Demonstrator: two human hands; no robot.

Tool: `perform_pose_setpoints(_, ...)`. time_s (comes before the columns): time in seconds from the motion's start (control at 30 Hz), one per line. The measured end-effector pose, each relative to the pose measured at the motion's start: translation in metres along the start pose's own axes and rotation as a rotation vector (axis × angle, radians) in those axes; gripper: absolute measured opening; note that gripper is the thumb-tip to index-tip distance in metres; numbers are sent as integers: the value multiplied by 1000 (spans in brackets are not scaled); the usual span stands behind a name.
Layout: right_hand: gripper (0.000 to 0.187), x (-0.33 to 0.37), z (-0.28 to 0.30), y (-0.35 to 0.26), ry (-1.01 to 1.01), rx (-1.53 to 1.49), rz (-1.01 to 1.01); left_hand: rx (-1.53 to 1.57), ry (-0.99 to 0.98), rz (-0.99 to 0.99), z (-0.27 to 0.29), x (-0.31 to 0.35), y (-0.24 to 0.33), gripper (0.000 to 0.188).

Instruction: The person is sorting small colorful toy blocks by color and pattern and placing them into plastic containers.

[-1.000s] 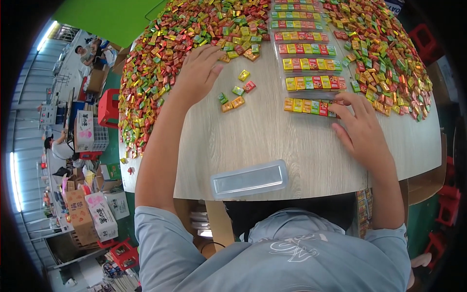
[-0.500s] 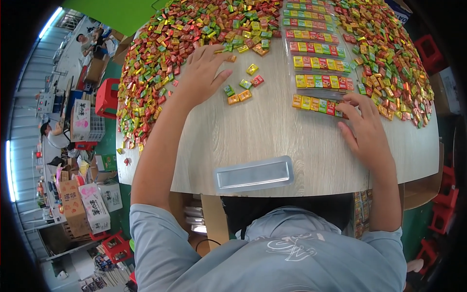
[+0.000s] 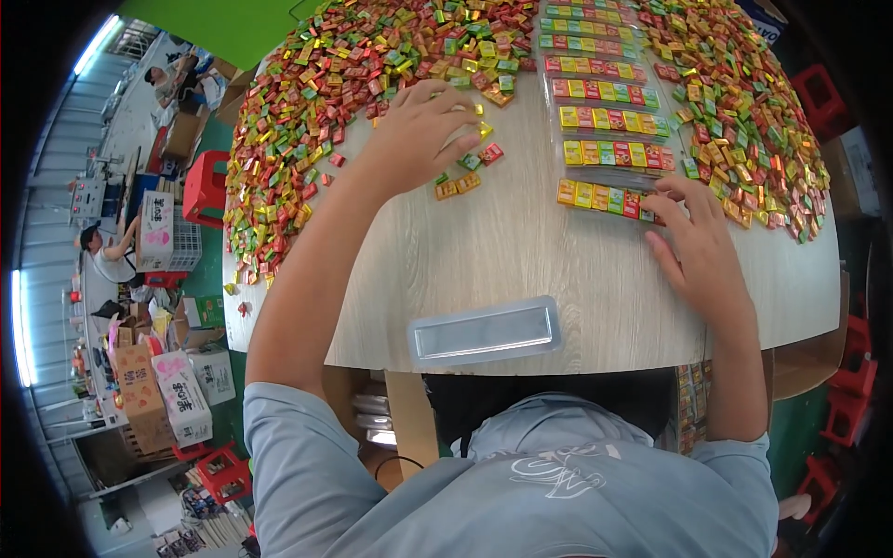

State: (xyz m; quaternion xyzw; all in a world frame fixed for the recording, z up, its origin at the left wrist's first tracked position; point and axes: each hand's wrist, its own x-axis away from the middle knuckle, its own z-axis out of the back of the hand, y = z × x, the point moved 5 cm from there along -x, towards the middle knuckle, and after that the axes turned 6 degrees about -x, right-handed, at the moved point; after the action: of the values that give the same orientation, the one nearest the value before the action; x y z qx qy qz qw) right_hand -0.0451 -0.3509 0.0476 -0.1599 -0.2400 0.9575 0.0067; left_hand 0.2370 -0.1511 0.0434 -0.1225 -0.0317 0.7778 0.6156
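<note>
My left hand, fingers apart and curved, is over a few loose wrapped candies beside the large candy pile. A yellow candy shows at its fingertips, and a red candy lies just right of the thumb. Below are a green candy and a pair of orange candies. My right hand touches the right end of a row of yellow, green and red candies, thumb and fingers apart. Whether a tray lies under that row, I cannot tell.
Several filled clear trays run away from me in a column. A second candy pile lies right of them. Near the table's front edge is a clear plastic tray without candies. Red stools and cartons stand left of the table.
My left hand has moved right and slightly nearer, from the pile's edge to over the loose candies. The right hand has stayed at the row's end.
</note>
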Motion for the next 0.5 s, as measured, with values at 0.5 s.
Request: perform_pose_setpoints(0.5, 31, 0, 0, 0, -24, -26, -19, 210, 24, 30, 3, 5, 3, 38)
